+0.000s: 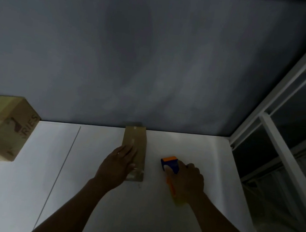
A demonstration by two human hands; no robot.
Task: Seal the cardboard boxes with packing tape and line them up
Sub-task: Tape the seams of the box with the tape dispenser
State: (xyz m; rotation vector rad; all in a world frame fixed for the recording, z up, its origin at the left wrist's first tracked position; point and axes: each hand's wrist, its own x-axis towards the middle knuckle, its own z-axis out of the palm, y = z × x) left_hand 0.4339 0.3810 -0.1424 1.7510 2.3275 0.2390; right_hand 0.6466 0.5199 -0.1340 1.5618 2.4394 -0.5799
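Small box [137, 139] lies under flat left hand [118, 165]; right hand [188, 179] apparently grips tape dispenser [171, 164].

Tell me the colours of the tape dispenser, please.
The tape dispenser is blue and orange; head view.

We see a bare left forearm [69, 210] and left hand [116, 166], a bare right forearm [230, 229] and right hand [188, 181], dimly lit.
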